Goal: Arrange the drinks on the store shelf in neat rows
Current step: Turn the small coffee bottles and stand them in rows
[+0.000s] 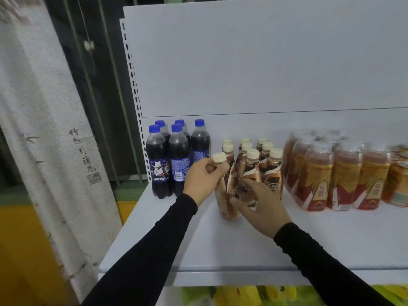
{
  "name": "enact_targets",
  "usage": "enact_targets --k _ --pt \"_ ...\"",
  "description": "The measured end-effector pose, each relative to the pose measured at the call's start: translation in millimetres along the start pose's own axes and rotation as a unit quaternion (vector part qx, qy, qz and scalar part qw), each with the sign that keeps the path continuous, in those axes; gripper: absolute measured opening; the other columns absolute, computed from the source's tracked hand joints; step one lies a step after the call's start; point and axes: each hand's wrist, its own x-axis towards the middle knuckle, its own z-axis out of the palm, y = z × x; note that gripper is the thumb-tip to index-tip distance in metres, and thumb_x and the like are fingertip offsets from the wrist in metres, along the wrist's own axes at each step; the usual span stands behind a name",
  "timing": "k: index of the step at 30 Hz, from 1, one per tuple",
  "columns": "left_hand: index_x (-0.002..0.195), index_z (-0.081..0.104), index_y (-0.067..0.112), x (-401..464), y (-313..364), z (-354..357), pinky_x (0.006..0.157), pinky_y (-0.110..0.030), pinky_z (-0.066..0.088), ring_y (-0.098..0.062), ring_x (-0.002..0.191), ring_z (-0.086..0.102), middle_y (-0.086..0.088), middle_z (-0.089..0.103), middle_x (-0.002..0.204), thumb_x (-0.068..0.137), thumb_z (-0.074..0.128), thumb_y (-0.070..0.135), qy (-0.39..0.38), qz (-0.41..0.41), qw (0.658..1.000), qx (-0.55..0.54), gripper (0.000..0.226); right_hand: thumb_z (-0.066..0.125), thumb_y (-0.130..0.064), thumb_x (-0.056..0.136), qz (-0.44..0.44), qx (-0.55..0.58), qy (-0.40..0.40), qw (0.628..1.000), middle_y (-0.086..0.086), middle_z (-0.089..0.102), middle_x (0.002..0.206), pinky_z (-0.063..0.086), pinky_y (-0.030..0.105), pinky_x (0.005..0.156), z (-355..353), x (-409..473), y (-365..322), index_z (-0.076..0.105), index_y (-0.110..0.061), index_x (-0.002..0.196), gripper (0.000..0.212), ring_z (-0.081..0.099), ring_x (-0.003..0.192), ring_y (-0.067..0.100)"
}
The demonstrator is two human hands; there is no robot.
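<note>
Coffee bottle in hand: Brown-and-cream plastic, glossy shrink label, slim waisted body with a cream screw cap; this coffee bottle stands at the front left corner of its group, leaning a little to the left, its base low on the white shelf.
Left hand: The left hand is curled round the neck of that bottle, just under the cap, so it grasps it.
Right hand: The right hand has its fingers bent round the lower body of the neighbouring coffee bottle; it seems to grip it, though the thumb side is partly hidden.
Step in hand: I judge that the person is setting the front coffee bottles into line with the coffee group behind, which stands in about three short rows.
Next move: Probably to stand the leaning bottle upright and push it back until it touches its row; smooth plastic on painted metal should slide easily, but a tall narrow bottle may tip.
Cola bottles: Five dark cola bottles with blue caps, taller, stand close together on the left.
Tea packs: Amber tea bottles in clear crinkled wrap on the right, blurred.
Surroundings: A slotted metal shelf upright, and a pale cloth banner with ink characters further left.
</note>
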Motion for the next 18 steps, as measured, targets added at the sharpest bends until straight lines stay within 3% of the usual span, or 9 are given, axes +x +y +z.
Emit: enact_targets --k 4,10,14,18 --pt "0.108 0.069 0.021 -7 1 -15 0.083 -0.036 0.059 -0.013 0.092 0.072 0.004 0.076 0.094 0.076 0.076 0.055 -0.006 -0.007 0.999 -0.054 0.047 0.075 -0.051 0.076 0.056 0.152 -0.042 0.986 -0.026 0.055 0.109 0.045 0.012 0.081 13 -2 -15 0.046 -0.038 0.122 0.056 0.056 0.098 -0.006" --pt "0.107 0.068 0.023 -12 -6 -32 0.083 -0.033 0.059 -0.011 0.09 0.072 0.005 0.075 0.093 0.086 0.075 0.043 -0.008 -0.003 0.994 -0.107 0.03 0.082 -0.044 0.069 0.106 0.276 -0.064 0.953 -0.013 0.066 0.112 0.052 0.016 0.073 30 4 -22 0.052 -0.03 0.125 0.066 0.065 0.098 0.003" --pt "0.118 0.064 0.018 -14 -10 -44 0.06 -0.014 0.049 -0.001 0.07 0.066 0.015 0.068 0.072 0.096 0.065 0.028 -0.079 -0.014 0.982 -0.172 0.024 0.076 -0.033 0.075 0.092 0.345 -0.072 0.931 -0.013 0.069 0.105 0.052 0.012 0.067 36 2 -29 0.055 -0.028 0.119 0.05 0.068 0.095 0.0" --pt "0.125 0.058 0.018 -15 -16 -48 0.084 -0.034 0.059 -0.017 0.093 0.072 0.003 0.076 0.094 0.096 0.065 0.02 -0.126 -0.061 0.962 -0.233 0.029 0.064 -0.034 0.077 0.106 0.434 -0.109 0.888 -0.003 0.075 0.099 0.057 0.024 0.074 39 -1 -28 0.059 -0.023 0.118 0.043 0.071 0.096 0.015"
